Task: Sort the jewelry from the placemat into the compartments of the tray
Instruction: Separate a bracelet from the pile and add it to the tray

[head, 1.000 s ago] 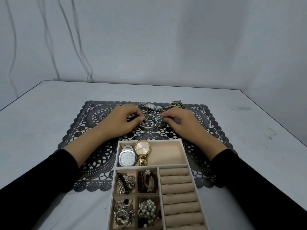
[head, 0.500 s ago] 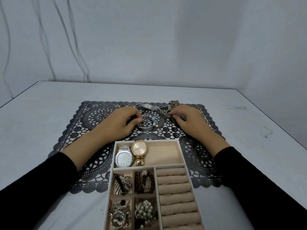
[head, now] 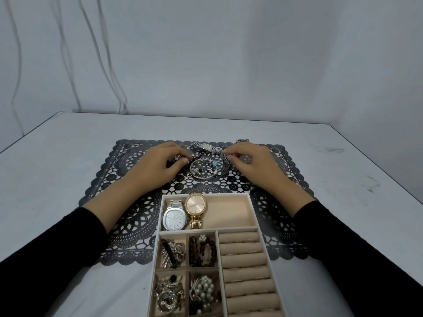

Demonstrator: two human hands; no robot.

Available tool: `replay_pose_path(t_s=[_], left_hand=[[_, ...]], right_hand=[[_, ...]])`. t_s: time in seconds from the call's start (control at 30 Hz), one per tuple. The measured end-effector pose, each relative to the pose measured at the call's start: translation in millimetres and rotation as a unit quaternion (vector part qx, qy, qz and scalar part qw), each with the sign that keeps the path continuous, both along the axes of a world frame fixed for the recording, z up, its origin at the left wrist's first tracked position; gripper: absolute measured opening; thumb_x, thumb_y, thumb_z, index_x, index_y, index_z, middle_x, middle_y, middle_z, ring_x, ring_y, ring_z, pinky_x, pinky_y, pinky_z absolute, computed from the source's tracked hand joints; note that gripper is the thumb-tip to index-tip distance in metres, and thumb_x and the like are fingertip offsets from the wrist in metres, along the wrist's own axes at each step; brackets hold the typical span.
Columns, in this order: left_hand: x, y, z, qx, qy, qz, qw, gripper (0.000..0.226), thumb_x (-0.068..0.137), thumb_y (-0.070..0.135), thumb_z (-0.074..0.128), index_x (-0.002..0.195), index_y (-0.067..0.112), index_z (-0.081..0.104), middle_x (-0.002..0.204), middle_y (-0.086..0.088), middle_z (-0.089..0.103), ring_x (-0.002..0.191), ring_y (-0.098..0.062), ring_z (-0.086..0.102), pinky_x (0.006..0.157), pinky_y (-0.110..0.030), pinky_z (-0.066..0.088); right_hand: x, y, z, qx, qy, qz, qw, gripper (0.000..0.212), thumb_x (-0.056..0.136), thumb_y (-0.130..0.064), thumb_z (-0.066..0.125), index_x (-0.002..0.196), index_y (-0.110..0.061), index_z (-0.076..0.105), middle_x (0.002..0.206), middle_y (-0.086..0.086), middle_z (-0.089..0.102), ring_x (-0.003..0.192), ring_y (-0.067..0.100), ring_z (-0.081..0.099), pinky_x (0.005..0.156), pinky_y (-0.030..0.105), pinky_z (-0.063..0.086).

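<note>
Left of the bangle point(head: 203, 170), my left hand point(head: 158, 167) pinched a small dark piece point(head: 185, 160); right of it, I saw my right hand point(head: 254, 167) pinching a silver chain point(head: 225, 156).

No lettering can be read anywhere. The dials of the silver watch point(head: 174, 219) and the gold watch point(head: 195, 204), in the tray's point(head: 161, 211) far compartment, are too small and blurred.

Grey table point(head: 68, 161) with lace placemat point(head: 132, 236), tray point(head: 229, 216)
</note>
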State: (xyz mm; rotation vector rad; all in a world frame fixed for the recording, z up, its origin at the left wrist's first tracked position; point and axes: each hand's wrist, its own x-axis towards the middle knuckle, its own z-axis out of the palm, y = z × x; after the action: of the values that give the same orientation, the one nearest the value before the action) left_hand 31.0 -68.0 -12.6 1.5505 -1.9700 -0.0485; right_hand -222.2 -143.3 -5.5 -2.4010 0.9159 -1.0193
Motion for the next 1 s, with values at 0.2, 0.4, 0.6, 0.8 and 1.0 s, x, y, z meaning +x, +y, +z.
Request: replay_pose_path(t_s=[0.2, 0.4, 0.6, 0.8, 1.0], left_hand=[[18, 2, 2, 0.048, -0.035, -0.008, 0.998, 0.025, 0.096, 0.029, 0.058, 0.119, 0.023, 0.067, 0.119, 0.007, 0.065, 0.106, -0.008, 0.058, 0.091, -0.022, 0.040], [23, 3, 0, 0.071, -0.038, 0.027, 0.996, 0.033, 0.099, 0.033, 0.052, 0.128, 0.023, 0.062, 0.135, 0.004, 0.059, 0.127, -0.012, 0.051, 0.104, -0.022, 0.033], [25, 2, -5, 0.098, -0.033, 0.098, 0.990, 0.042, 0.102, 0.040, 0.038, 0.138, 0.024, 0.052, 0.149, 0.004, 0.045, 0.137, -0.015, 0.040, 0.114, -0.036, 0.031], [24, 4, -4, 0.108, -0.027, 0.101, 0.989, 0.042, 0.103, 0.037, 0.036, 0.139, 0.023, 0.051, 0.150, 0.004, 0.043, 0.138, -0.014, 0.039, 0.114, -0.036, 0.030], [20, 6, -2, 0.095, -0.034, 0.073, 0.992, 0.039, 0.103, 0.034, 0.039, 0.138, 0.021, 0.052, 0.147, 0.004, 0.047, 0.135, -0.014, 0.042, 0.111, -0.030, 0.030]], right_hand=[[26, 2, 7, 0.032, 0.068, 0.082, 0.994, 0.014, 0.083, -0.019, 0.073, 0.096, -0.018, 0.076, 0.093, -0.006, 0.072, 0.087, 0.002, 0.063, 0.081, 0.014, 0.047], [47, 1, 15, 0.037, 0.135, 0.113, 0.984, 0.022, 0.081, -0.031, 0.074, 0.101, -0.021, 0.075, 0.101, -0.006, 0.070, 0.094, 0.004, 0.061, 0.084, 0.017, 0.044], [50, 2, 17, 0.013, 0.199, 0.119, 0.973, 0.017, 0.087, -0.026, 0.068, 0.101, -0.018, 0.075, 0.104, -0.005, 0.066, 0.091, 0.002, 0.054, 0.077, 0.007, 0.035], [44, 1, 17, 0.007, 0.203, 0.116, 0.972, 0.010, 0.089, -0.020, 0.065, 0.094, -0.016, 0.072, 0.094, -0.008, 0.062, 0.089, 0.006, 0.056, 0.080, 0.016, 0.039], [41, 2, 17, 0.026, 0.191, 0.114, 0.975, 0.013, 0.089, -0.024, 0.064, 0.096, -0.016, 0.071, 0.095, -0.007, 0.064, 0.089, 0.005, 0.058, 0.081, 0.017, 0.044]])
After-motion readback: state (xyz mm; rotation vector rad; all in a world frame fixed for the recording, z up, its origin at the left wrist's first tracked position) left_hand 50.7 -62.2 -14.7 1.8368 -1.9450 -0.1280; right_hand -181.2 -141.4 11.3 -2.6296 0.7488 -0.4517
